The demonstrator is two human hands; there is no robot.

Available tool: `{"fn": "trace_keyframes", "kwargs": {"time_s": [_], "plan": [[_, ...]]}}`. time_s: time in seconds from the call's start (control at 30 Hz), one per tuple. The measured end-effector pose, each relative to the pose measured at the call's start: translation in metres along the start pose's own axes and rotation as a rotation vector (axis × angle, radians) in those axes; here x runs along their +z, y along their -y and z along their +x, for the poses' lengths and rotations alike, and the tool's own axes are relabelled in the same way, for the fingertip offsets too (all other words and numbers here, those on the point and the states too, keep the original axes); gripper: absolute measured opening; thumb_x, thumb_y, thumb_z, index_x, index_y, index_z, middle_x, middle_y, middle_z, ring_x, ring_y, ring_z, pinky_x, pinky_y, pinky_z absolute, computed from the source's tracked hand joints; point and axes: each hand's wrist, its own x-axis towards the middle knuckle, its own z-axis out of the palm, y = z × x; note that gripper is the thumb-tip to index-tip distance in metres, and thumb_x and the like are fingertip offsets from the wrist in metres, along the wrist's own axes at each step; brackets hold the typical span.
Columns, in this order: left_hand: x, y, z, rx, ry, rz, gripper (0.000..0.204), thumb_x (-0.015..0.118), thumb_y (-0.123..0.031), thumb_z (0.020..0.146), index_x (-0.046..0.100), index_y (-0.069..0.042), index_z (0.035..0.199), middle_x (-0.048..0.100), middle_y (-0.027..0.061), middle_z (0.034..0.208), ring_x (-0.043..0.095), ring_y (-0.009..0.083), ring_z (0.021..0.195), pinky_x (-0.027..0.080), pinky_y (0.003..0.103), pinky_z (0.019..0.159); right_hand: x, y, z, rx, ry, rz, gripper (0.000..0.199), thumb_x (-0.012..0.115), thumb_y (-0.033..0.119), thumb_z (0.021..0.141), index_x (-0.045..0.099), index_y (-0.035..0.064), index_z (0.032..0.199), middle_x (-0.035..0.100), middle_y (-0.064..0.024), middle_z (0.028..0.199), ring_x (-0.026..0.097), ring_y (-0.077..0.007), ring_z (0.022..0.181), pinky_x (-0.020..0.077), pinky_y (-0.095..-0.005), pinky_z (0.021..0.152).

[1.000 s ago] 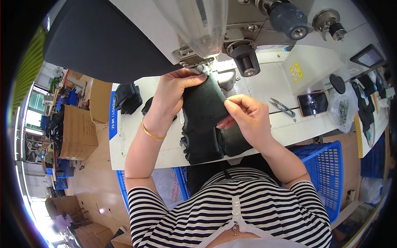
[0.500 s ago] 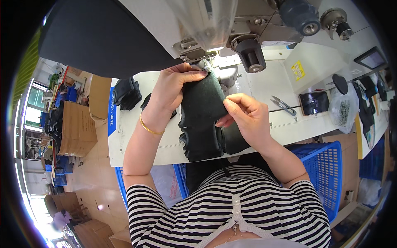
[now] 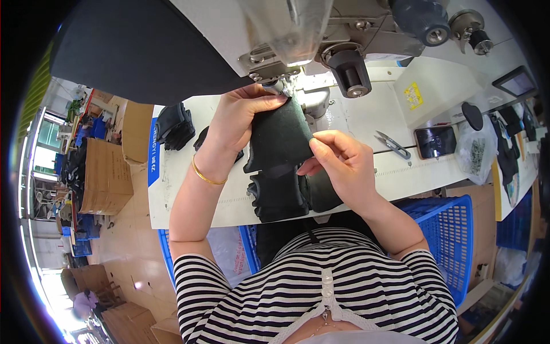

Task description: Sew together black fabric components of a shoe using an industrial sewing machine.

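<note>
A black fabric piece [image 3: 279,137] stretches between my hands, its far edge at the lit needle area of the sewing machine [image 3: 275,77]. My left hand [image 3: 243,112] pinches its upper left part right beside the presser foot, the thumb lying along the edge. With thumb and fingers, my right hand [image 3: 338,160] grips the right edge lower down. Under and nearer than this piece lies a stack of folded black fabric pieces [image 3: 278,198] at the table's front edge. Another black piece [image 3: 322,192] lies to the right of that stack, partly under my right hand.
Thread snips [image 3: 393,145] and a phone [image 3: 435,143] lie right on the white table [image 3: 366,123]. A clear plastic bag [image 3: 475,152] is farther right. More black pieces [image 3: 175,127] sit at the left. Blue baskets [image 3: 444,235] stand below the front edge; cardboard boxes [image 3: 106,178] stand left.
The lower left corner of the held fabric now shows spread out above the stack. Both hands stay in nearly the same places, still gripping it.
</note>
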Motion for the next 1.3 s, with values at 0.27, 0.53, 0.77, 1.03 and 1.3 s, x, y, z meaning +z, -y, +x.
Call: {"fn": "trace_keyframes", "kwargs": {"time_s": [0.27,0.53,0.77,1.03,1.3], "plan": [[-0.005,-0.001,0.009,0.041,-0.026,0.023,0.013,0.067,0.009,0.081,0.064,0.004,0.093,0.069,0.012,0.089,0.066,0.0181,0.082,0.054,0.029,0.08,0.003,-0.002,0.006,-0.016,0.0,0.008,0.019,0.056,0.013,0.098,0.064,-0.0045,0.101,0.069,-0.0083,0.077,0.071,-0.0149,0.07,0.0553,-0.0231,0.062],[-0.009,-0.003,0.02,-0.077,-0.066,0.022,0.02,0.06,0.005,0.084,0.062,0.005,0.104,0.067,0.0139,0.099,0.065,0.0219,0.091,0.052,0.032,0.087,0.003,-0.002,0.015,-0.002,-0.004,0.023,0.02,0.057,0.013,0.099,0.063,-0.005,0.104,0.069,-0.0094,0.079,0.071,-0.0164,0.07,0.0553,-0.0233,0.062],[-0.013,0.002,0.035,0.044,-0.152,0.014,0.023,0.058,0.008,0.084,0.065,0.0,0.105,0.068,0.0107,0.098,0.065,0.0197,0.089,0.054,0.033,0.082,0.006,-0.007,0.026,-0.012,-0.007,0.045,0.021,0.057,0.014,0.099,0.063,-0.0049,0.106,0.069,-0.0095,0.081,0.071,-0.0161,0.072,0.056,-0.0242,0.063],[-0.024,0.01,0.026,0.449,-0.201,0.407,0.023,0.071,-0.004,0.08,0.068,-0.003,0.103,0.069,0.006,0.1,0.063,0.0185,0.092,0.05,0.031,0.085,0.011,-0.006,0.033,-0.027,0.002,0.063,0.021,0.057,0.013,0.099,0.062,-0.0053,0.107,0.07,-0.0099,0.082,0.071,-0.0159,0.073,0.0563,-0.0244,0.064],[-0.001,0.03,-0.035,0.841,-0.055,0.869,0.038,0.081,-0.01,0.068,0.065,-0.004,0.101,0.059,0.0111,0.111,0.058,0.0269,0.103,0.043,0.037,0.096,0.01,-0.008,0.033,-0.04,-0.063,0.061,0.018,0.059,0.01,0.096,0.064,-0.0059,0.104,0.069,-0.0071,0.08,0.07,-0.0115,0.073,0.0547,-0.0231,0.065]]}}
